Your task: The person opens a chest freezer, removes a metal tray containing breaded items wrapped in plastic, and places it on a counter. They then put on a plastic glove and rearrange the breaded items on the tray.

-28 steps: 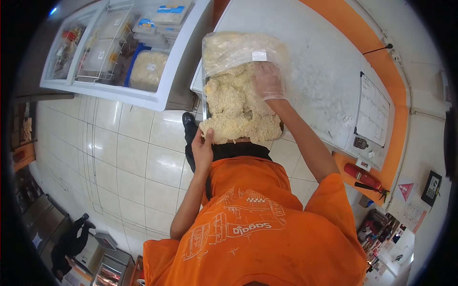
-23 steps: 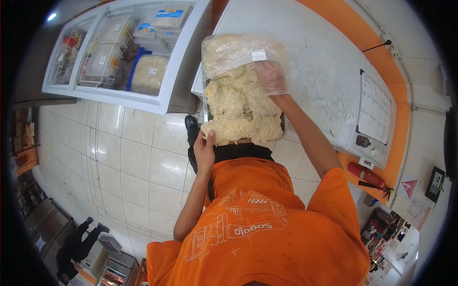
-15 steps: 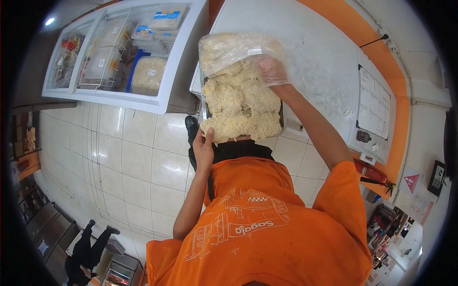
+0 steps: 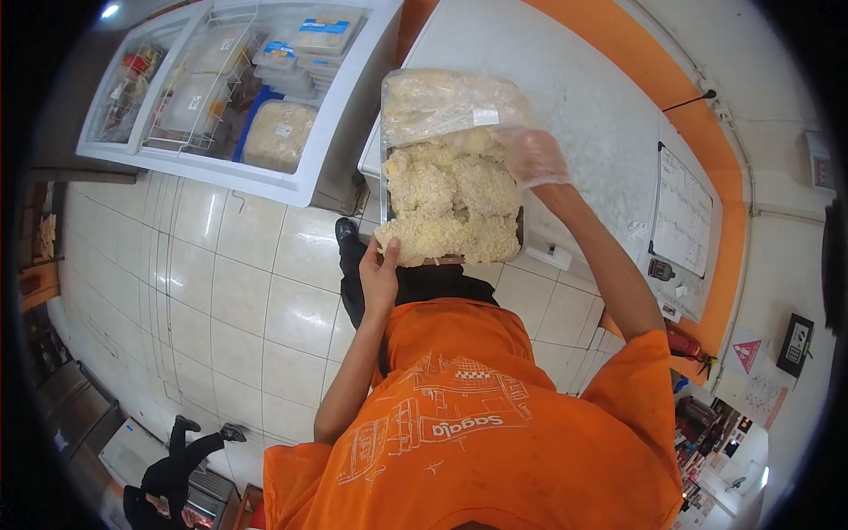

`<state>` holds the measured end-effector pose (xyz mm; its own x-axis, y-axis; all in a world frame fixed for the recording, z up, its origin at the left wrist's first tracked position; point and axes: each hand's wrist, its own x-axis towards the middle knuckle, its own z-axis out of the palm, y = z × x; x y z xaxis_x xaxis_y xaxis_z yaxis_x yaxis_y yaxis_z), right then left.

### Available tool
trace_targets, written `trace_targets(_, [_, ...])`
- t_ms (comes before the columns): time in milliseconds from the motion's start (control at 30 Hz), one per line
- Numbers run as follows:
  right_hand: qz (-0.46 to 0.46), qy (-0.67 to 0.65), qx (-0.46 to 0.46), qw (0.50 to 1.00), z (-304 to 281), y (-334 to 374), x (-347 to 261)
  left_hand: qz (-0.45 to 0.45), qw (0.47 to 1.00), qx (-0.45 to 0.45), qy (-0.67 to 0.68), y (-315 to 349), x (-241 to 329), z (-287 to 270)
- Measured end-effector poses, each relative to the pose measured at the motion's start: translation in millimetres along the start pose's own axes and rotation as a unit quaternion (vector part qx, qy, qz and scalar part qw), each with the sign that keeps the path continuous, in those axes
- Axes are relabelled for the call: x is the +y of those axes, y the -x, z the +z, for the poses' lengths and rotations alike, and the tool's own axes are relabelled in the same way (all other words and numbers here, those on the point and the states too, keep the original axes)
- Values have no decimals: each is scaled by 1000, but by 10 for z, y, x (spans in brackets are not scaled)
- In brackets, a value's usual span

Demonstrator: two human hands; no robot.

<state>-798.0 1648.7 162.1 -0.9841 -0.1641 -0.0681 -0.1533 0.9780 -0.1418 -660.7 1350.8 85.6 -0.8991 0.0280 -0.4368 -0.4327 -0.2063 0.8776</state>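
Note:
A tray of breaded pieces [image 4: 455,199], coated in pale crumbs, rests with its far part over a white surface and its near end by my body. Clear plastic film [image 4: 450,102] covers the far end. My left hand [image 4: 380,276] grips the tray's near left corner, thumb on top at the crumbed pieces and the other fingers mostly hidden below. A clear disposable glove covers my right hand [image 4: 536,159], which is closed on the film's edge at the tray's right side. Its fingertips are partly hidden.
At far left stands an open chest freezer [image 4: 305,181] with wire baskets and packed food containers. The white surface [image 4: 601,106] extends rightward to a whiteboard [image 4: 687,208]. A fire extinguisher [image 4: 689,344] is at right. Another person [image 4: 172,473] is at lower left.
My right hand has moved right and nearer along the tray's right side, with the film's edge. My left hand keeps its hold on the tray corner. The other person's legs have shifted.

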Motion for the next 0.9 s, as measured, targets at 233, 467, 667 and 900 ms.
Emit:
trace_targets(233, [54, -127, 21, 990, -392, 398, -48, -4, 1000, 9, 14, -1, 26, 24])
trace_targets(467, [124, -51, 64, 989, -507, 635, -591, -4, 1000, 12, -10, -15, 21, 10])
trace_targets(667, [212, -108, 85, 968, -944, 875, -600, -9, 1000, 13, -7, 17, 84, 34])
trace_targets(900, [204, -95, -87, 970, -500, 1087, -964, -10, 1000, 6, 6, -1, 45, 30])
